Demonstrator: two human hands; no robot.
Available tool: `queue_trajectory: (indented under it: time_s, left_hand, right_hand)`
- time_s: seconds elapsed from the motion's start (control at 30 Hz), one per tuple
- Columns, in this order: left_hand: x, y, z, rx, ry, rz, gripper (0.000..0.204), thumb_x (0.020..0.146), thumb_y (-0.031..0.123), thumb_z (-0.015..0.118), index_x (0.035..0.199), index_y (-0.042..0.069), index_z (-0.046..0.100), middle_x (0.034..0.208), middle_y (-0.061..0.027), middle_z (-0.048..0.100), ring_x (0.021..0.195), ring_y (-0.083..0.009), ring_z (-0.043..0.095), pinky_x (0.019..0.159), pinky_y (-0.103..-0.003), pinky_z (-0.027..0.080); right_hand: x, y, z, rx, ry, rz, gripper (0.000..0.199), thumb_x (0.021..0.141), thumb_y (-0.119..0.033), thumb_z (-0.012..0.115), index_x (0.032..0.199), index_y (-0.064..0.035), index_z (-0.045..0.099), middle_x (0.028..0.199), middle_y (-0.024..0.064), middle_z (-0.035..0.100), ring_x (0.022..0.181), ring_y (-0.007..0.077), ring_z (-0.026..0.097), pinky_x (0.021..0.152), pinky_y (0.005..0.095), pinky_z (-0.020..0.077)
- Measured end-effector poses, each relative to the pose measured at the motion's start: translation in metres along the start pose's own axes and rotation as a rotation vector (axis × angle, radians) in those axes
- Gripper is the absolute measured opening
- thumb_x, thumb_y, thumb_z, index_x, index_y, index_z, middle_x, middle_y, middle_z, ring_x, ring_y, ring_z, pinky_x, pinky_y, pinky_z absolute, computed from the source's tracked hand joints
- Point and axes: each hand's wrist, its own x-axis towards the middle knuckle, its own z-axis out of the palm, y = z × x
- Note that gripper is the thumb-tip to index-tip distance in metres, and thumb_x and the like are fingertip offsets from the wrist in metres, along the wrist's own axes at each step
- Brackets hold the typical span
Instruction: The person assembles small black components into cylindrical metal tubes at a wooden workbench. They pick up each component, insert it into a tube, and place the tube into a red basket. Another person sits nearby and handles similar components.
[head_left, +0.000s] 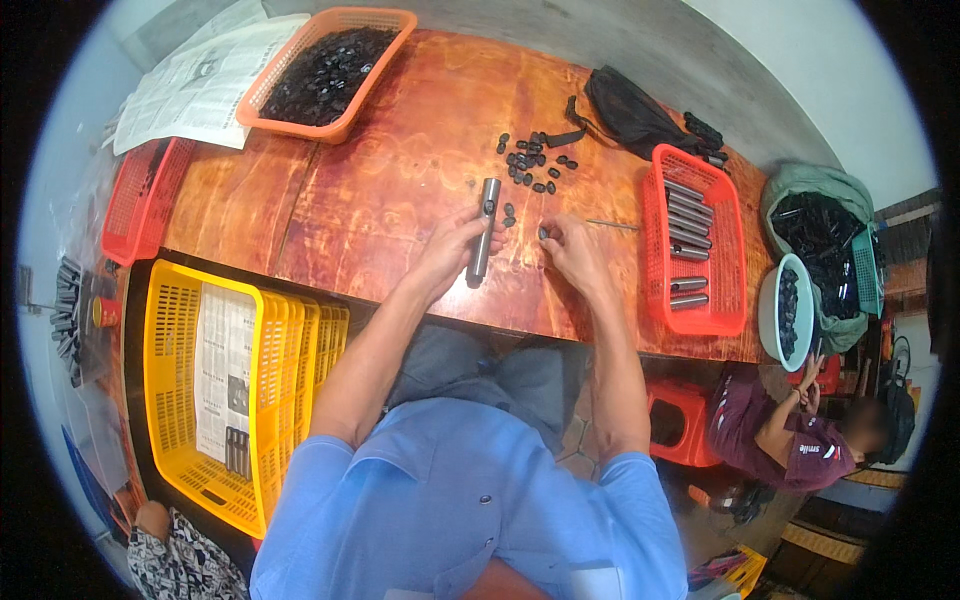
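Observation:
My left hand [447, 252] is closed around a grey metal tube [484, 225], held upright over the table with a small opening near its top end. To its right, the thumb and fingers of my right hand [578, 258] pinch a small black oval piece [543, 233], partly covered by the fingertips. Two more black oval pieces [509, 215] lie between the hands, and a loose group of the same kind [527, 162] is scattered farther back. A thin rod [612, 224] lies just right of my right hand.
On the right stands a red basket [653, 255] with several tubes [689, 222], beside a pale bowl [768, 318] and a green sack [838, 180]. An orange basket [372, 108] of black pieces sits far left. Yellow crates [205, 278] flank my left. Another person [780, 430] sits at right.

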Motion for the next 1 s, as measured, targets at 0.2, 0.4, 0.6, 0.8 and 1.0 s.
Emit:
queue_trajectory:
  time_s: [0.2, 0.4, 0.6, 0.8, 1.0]
  left_hand:
    - [-0.001, 0.002, 0.001, 0.009, 0.001, -0.019, 0.034, 0.106, 0.013, 0.055, 0.132, -0.009, 0.053, 0.111, -0.0175, 0.068, 0.097, -0.0204, 0.07, 0.091, -0.032, 0.06]
    - [-0.001, -0.001, 0.001, 0.015, -0.026, 0.002, 0.04, 0.107, 0.016, 0.055, 0.139, -0.007, 0.05, 0.111, -0.0154, 0.068, 0.097, -0.0194, 0.07, 0.092, -0.031, 0.06]
    - [-0.003, -0.002, 0.002, -0.004, -0.048, 0.034, 0.041, 0.11, 0.018, 0.052, 0.146, -0.002, 0.05, 0.116, -0.01, 0.068, 0.099, -0.0169, 0.069, 0.091, -0.031, 0.059]
    - [-0.002, -0.007, -0.003, -0.032, -0.053, 0.031, 0.041, 0.11, 0.018, 0.05, 0.147, 0.0, 0.051, 0.119, -0.0083, 0.067, 0.105, -0.015, 0.067, 0.092, -0.03, 0.057]
    - [-0.003, -0.007, -0.001, -0.043, -0.037, 0.029, 0.039, 0.11, 0.016, 0.051, 0.146, 0.001, 0.052, 0.122, -0.0077, 0.066, 0.107, -0.0148, 0.066, 0.094, -0.031, 0.056]
  right_hand:
    - [0.0, 0.009, 0.005, -0.109, 0.051, -0.093, 0.024, 0.085, -0.006, 0.077, 0.107, 0.0019, 0.069, 0.087, 0.0165, 0.066, 0.084, 0.0292, 0.066, 0.077, 0.0402, 0.0532]
    - [-0.003, -0.01, 0.017, 0.04, 0.218, -0.145, 0.026, 0.084, -0.009, 0.079, 0.107, 0.0004, 0.07, 0.086, 0.0145, 0.067, 0.078, 0.0262, 0.066, 0.072, 0.0386, 0.0534]
    - [-0.004, -0.071, 0.019, 0.109, 0.235, -0.216, 0.022, 0.088, -0.01, 0.074, 0.109, -0.0031, 0.07, 0.095, 0.015, 0.066, 0.086, 0.0318, 0.07, 0.073, 0.0416, 0.055]
    - [0.007, -0.062, 0.041, 0.034, 0.334, -0.398, 0.023, 0.088, -0.011, 0.074, 0.108, -0.0029, 0.069, 0.093, 0.0143, 0.067, 0.084, 0.034, 0.07, 0.072, 0.043, 0.0548]
    - [0.003, -0.06, 0.042, -0.121, 0.383, -0.45, 0.022, 0.088, -0.012, 0.074, 0.108, -0.0045, 0.07, 0.091, 0.0112, 0.067, 0.082, 0.032, 0.069, 0.069, 0.0417, 0.0544]
